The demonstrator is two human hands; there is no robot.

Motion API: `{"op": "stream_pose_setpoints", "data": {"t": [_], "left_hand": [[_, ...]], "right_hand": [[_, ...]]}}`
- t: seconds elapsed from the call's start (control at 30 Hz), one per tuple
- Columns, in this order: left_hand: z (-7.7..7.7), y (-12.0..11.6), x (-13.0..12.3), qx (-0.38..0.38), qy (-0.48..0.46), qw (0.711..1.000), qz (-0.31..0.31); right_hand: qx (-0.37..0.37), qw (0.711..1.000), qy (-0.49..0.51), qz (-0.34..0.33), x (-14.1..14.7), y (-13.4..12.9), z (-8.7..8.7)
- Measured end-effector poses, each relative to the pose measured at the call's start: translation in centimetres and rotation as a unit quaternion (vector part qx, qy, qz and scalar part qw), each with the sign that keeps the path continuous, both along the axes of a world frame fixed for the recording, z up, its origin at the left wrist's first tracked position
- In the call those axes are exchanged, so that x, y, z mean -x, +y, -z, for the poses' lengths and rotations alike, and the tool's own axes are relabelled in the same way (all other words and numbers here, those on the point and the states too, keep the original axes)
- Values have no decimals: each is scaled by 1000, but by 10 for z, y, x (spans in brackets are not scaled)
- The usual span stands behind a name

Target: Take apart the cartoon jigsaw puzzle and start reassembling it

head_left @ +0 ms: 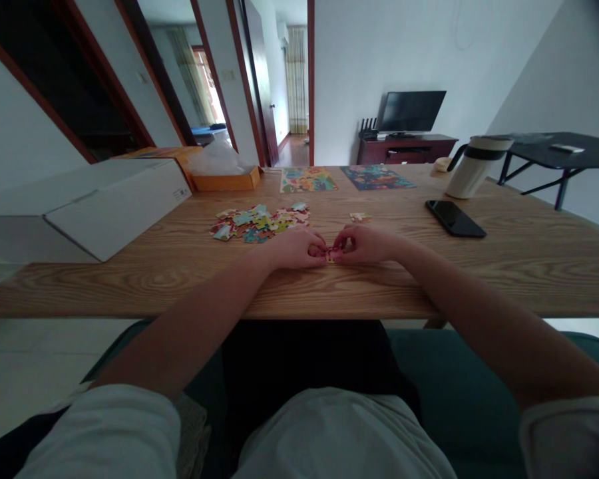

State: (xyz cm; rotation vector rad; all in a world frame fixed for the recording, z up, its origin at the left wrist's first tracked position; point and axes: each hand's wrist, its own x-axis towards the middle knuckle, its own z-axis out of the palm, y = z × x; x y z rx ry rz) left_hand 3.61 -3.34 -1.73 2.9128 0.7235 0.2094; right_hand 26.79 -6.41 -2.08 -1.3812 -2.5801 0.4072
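- Both forearms reach in from the near corners, the left forearm [204,309] and the right forearm [459,299] slanting inward over the near edge of the wooden table [180,286].
- The left hand [299,247] and right hand [367,243] meet low over the tabletop, close together, backs upward, wrists nearly level.
- Pink puzzle pieces [331,255] lie between the fingertips; each hand pinches them from its own side, thumb nearest the body, fingers curled beyond. Whether the pieces are joined is too small to tell.
- Just beyond the left hand lies a heap of mixed puzzle pieces [257,223].
- Just past the right hand sits a loose pale piece [360,217].
- Farther right, well apart from that hand, lies a black phone [456,219].
- Farther off, two colourful picture sheets, an orange-and-yellow one [308,179] and a dark blue one [377,177], lie side by side.
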Motion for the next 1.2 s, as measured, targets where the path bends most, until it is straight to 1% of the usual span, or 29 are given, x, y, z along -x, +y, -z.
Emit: {"op": "stream_pose_setpoints", "data": {"t": [0.07,0.2,0.3,0.37,0.5,0.57,0.63,0.7,0.77,0.8,0.9,1.0,1.07,1.13,1.2], "left_hand": [[-1,3,5,15,2,1000,-16],[-2,9,14,34,-4,997,-73],[-3,10,16,48,2,996,-73],[-3,10,15,51,4,996,-72],[-4,9,14,60,2,995,-79],[-4,8,14,61,3,995,-83],[-4,7,15,61,4,994,-89],[-5,6,15,59,4,994,-96],[-5,5,15,59,6,993,-99],[-5,5,15,60,7,993,-99],[-5,5,15,64,8,993,-97],[-4,7,14,67,7,993,-92],[-5,7,14,68,10,994,-86],[-5,7,14,68,12,994,-86],[-5,7,14,64,13,994,-89]], "right_hand": [[11,1000,6,9,0,0,2],[27,998,37,40,-2,4,8],[42,992,112,35,-6,8,11],[58,982,173,39,-7,10,11],[96,956,265,78,-4,10,10],[104,949,275,109,-3,11,10],[98,954,251,134,-2,11,10],[98,961,219,136,-3,11,10],[89,972,189,111,-5,10,10],[72,979,169,92,-5,9,9],[-16,996,77,43,-6,5,4],[-85,996,-8,22,-5,1,-1],[-117,992,-40,2,-4,-1,-3],[-139,989,-53,-16,-2,-3,-3],[-142,988,-46,-34,0,-4,-1]]}}
